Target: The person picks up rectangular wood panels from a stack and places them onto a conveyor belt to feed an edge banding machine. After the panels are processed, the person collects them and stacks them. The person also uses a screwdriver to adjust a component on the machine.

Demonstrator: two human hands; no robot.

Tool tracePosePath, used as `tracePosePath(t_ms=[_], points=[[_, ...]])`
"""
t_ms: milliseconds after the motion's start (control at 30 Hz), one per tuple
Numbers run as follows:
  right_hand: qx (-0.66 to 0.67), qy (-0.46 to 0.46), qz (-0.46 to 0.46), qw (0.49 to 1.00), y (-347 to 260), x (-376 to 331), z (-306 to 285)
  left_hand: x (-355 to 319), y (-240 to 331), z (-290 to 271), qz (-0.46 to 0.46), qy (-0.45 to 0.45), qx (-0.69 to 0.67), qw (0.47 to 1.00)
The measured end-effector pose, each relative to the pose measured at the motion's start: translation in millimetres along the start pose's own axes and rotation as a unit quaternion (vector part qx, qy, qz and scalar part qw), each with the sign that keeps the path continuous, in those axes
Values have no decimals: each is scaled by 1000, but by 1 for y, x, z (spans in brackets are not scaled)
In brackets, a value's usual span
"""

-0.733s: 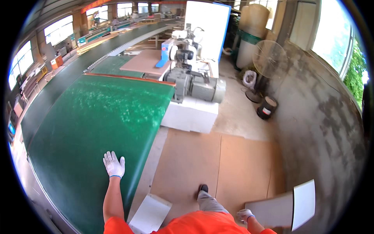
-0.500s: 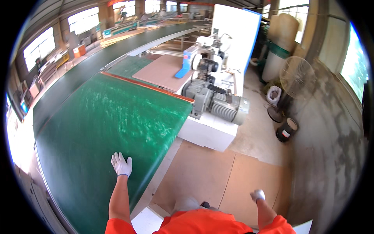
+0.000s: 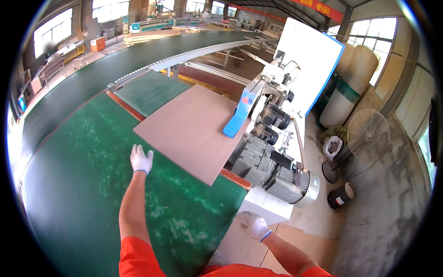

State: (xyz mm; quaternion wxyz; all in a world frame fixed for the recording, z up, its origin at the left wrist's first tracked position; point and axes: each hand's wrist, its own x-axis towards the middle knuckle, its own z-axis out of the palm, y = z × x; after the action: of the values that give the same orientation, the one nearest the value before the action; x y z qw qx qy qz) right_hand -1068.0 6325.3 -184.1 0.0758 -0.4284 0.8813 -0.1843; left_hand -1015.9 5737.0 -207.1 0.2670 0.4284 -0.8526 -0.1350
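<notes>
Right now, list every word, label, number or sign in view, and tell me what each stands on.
Large yellow characters: on the red overhead banner, cut off by the upper edge; wording not copied here.
White-and-red label: on the black drum by the wall; print too small to read.
Farther red banner: any lettering too small to read.

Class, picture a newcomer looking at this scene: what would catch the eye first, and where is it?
Probably the broad green surface filling the left and lower middle, with a flat pinkish-brown board jutting over its far edge. Beside the board, right of centre, stands a grey motor. The white-gloved left hand is near the board's left corner.
</notes>
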Motion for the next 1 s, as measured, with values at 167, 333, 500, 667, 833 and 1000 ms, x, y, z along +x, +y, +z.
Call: tracePosePath(t_ms=[167,333,500,667,833,1000], points=[[65,-31,28,997,-24,54,-12,127,-30,45,-21,-8,133,991],[203,-38,138,969,-35,71,7,140,-40,13,-54,-32,145,987],[159,-79,294,939,-35,94,-5,71,-71,-18,-48,18,152,987],[280,-120,339,890,18,84,11,-58,-64,-46,-81,47,138,986],[324,-99,192,921,48,43,-2,-209,-21,-101,-201,39,133,970],[274,-223,167,920,62,-18,-55,-381,-1,-156,-298,71,177,935]])
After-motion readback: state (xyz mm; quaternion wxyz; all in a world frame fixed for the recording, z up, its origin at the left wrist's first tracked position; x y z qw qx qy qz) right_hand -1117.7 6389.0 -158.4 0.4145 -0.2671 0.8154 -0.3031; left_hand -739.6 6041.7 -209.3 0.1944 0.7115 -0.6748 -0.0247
